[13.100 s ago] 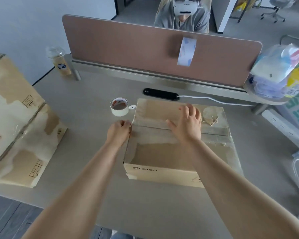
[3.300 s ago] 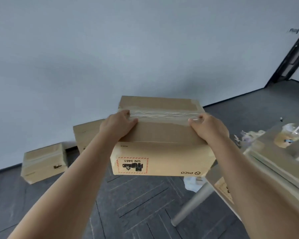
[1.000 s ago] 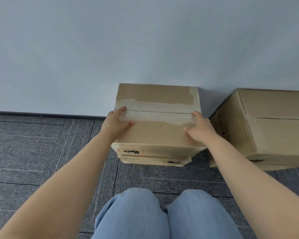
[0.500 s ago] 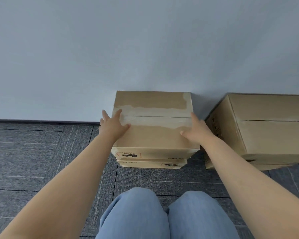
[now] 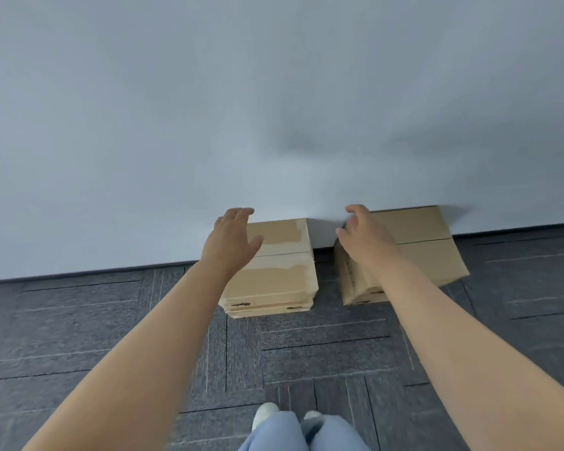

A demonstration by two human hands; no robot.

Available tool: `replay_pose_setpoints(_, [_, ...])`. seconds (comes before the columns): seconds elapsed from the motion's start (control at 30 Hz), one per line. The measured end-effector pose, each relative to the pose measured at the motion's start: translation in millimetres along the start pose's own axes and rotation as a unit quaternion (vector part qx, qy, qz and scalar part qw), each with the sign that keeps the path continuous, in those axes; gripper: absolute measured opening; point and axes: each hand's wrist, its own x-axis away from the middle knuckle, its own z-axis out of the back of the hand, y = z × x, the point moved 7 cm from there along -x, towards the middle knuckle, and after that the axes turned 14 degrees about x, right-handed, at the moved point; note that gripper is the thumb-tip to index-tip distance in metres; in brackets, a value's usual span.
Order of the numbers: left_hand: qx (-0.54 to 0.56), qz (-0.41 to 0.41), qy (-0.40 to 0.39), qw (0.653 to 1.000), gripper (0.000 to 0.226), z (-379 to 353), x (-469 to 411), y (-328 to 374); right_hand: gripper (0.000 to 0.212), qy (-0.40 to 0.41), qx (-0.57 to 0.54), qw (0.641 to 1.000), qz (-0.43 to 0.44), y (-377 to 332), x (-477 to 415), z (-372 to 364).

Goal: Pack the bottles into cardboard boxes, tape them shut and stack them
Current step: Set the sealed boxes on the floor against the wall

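Against the pale grey wall (image 5: pixel 274 109), on the dark carpet-tile floor (image 5: pixel 79 320), sits a stack of two cardboard boxes.
- The top box (image 5: pixel 284 255) has its flaps closed. A pale band of tape (image 5: pixel 282 271) runs along the centre seam.
- The lower box (image 5: pixel 267 310) shows only as a thin strip of its front face under the top one, with the edges roughly flush.
- Each front face carries a small dark printed mark. They are too blurred and small to read, and no brand is legible.

A second closed box (image 5: pixel 430 252) stands on the floor just to the right, also against the wall, with a narrow gap between it and the stack. Its near side has dark print, also unreadable.

Left hand (image 5: pixel 232 239): its fingers are straight and slightly spread and grip nothing. In this view it overlaps the top box's far left corner, and I cannot tell whether it touches.

Right hand (image 5: pixel 365 236): its fingers are loosely curved and hold nothing. It is seen in front of the second box's left edge.

Light blue jeans (image 5: pixel 274 434) and a white shoe (image 5: pixel 265 415) show at the bottom edge, well short of the stack.
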Motion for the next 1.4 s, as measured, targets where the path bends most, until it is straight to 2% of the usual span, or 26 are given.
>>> replay_pose_setpoints(0.17, [0.012,-0.035,-0.008,0.999,0.049,59,37,95,0.040,0.037,-0.036,0.999,-0.001,-14,64,109])
replay_pose_setpoints(0.3, [0.029,-0.089,-0.007,0.996,0.044,91,70,167,0.040,0.109,-0.036,0.993,-0.013,-12,112,179])
replay_pose_setpoints(0.47, [-0.001,-0.190,-0.037,0.981,0.043,100,107,247,0.038,0.179,-0.041,0.981,-0.057,5,177,228])
replay_pose_setpoints(0.63, [-0.008,-0.302,-0.104,0.948,0.042,85,154,331,0.038,0.243,-0.034,0.961,-0.128,41,260,264])
replay_pose_setpoints(0.87, [-0.001,-0.430,-0.185,0.884,0.041,28,260,444,0.033,0.330,-0.043,0.907,-0.257,120,418,299])
replay_pose_setpoints(1.1, [0.003,-0.531,-0.267,0.804,0.038,-72,420,545,0.026,0.401,-0.050,0.835,-0.374,223,595,316])
replay_pose_setpoints(1.4, [0.054,-0.589,-0.353,0.725,0.035,-205,663,654,0.023,0.466,-0.016,0.742,-0.481,365,855,332])
